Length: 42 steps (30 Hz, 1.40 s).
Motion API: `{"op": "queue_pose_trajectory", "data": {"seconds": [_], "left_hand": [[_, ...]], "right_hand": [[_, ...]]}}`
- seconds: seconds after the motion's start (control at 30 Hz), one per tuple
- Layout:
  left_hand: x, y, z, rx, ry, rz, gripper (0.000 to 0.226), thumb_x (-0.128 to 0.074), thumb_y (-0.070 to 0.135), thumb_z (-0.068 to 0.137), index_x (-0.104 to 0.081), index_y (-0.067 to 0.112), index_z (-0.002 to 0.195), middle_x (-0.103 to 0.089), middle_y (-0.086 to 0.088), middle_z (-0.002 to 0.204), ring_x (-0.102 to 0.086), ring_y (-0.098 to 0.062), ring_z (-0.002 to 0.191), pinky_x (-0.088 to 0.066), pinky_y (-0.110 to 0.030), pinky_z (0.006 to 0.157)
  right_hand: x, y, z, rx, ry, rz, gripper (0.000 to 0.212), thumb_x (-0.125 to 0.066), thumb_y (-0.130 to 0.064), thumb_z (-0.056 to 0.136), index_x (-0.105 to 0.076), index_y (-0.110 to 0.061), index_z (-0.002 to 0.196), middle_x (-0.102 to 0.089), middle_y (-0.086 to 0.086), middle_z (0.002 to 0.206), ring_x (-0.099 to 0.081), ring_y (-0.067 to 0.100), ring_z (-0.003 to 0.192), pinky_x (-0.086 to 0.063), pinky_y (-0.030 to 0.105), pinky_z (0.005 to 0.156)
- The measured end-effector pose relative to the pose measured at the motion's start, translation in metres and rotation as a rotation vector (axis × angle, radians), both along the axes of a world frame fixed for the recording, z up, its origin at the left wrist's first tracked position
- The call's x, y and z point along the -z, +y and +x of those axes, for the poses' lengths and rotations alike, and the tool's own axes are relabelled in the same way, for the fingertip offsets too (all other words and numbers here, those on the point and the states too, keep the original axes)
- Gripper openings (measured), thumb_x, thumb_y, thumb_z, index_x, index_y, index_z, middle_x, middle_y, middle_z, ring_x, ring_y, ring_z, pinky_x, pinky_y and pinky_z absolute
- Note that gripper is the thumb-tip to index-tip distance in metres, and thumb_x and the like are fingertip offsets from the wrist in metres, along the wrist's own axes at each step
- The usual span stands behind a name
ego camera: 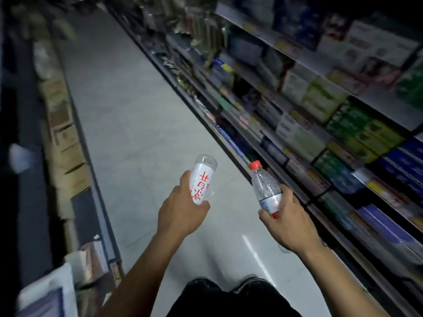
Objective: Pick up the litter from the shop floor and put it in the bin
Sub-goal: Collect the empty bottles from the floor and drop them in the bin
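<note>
My left hand (pixel 180 211) grips a clear plastic bottle with red characters on its white label (pixel 202 177), its base pointing away from me. My right hand (pixel 289 221) holds a second clear bottle with a red cap (pixel 265 186), cap pointing up and away. Both bottles look empty and are held over the pale tiled aisle floor (pixel 128 124). No bin is in view.
A long shelf unit full of boxed goods (pixel 320 106) runs along the right of the aisle. Cardboard boxes and lower shelving (pixel 66 152) line the left. My dark trousers and shoes (pixel 229 291) show at the bottom. The picture is blurred by motion.
</note>
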<state>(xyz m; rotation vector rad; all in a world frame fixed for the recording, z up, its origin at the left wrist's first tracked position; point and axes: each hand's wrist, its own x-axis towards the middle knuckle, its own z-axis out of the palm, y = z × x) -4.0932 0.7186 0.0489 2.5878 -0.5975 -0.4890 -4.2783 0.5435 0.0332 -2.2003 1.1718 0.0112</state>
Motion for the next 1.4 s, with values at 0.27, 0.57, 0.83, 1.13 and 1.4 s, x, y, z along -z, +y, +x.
{"op": "queue_pose_trajectory", "data": {"seconds": [0.27,0.57,0.83,1.13,1.4], "left_hand": [[0.008,0.099,0.031,-0.177,0.02,-0.047,0.087,-0.073,0.047,0.08,-0.02,0.042,0.148,-0.056,0.008,0.109,-0.058,-0.015,0.088,-0.048,-0.029,0.066],[0.017,0.116,0.059,-0.265,0.039,-0.025,0.093,-0.076,0.055,0.079,-0.017,0.043,0.15,-0.056,0.009,0.119,-0.06,-0.017,0.094,-0.06,-0.037,0.076],[0.02,0.087,0.084,-0.403,0.037,-0.042,0.093,-0.077,0.055,0.078,-0.02,0.042,0.15,-0.058,0.008,0.121,-0.061,-0.017,0.093,-0.059,-0.036,0.075],[0.025,0.093,0.12,-0.626,0.063,-0.061,0.09,-0.075,0.052,0.08,-0.02,0.041,0.15,-0.059,0.004,0.122,-0.061,-0.017,0.096,-0.058,-0.038,0.079],[0.032,0.134,0.206,-0.745,0.047,-0.091,0.087,-0.076,0.046,0.082,-0.024,0.04,0.152,-0.06,0.004,0.117,-0.06,-0.015,0.091,-0.047,-0.027,0.065]], "right_hand": [[0.002,0.072,0.053,-0.124,-0.009,0.008,0.065,-0.067,-0.049,0.083,-0.031,-0.022,0.129,-0.058,0.011,0.121,-0.062,0.035,0.095,-0.044,0.038,0.069],[0.008,0.075,0.09,-0.223,-0.002,0.041,0.07,-0.067,-0.053,0.084,-0.03,-0.023,0.136,-0.058,0.01,0.125,-0.063,0.033,0.096,-0.052,0.043,0.078],[0.012,0.026,0.155,-0.374,-0.005,0.069,0.072,-0.064,-0.059,0.082,-0.032,-0.027,0.138,-0.058,0.004,0.124,-0.062,0.029,0.097,-0.053,0.042,0.079],[0.01,0.01,0.258,-0.585,-0.054,0.063,0.067,-0.064,-0.058,0.083,-0.036,-0.029,0.135,-0.059,-0.001,0.118,-0.062,0.022,0.088,-0.053,0.039,0.073],[0.011,0.034,0.382,-0.707,-0.09,0.037,0.065,-0.065,-0.056,0.084,-0.034,-0.029,0.134,-0.058,-0.002,0.116,-0.062,0.021,0.09,-0.056,0.043,0.075]]}}
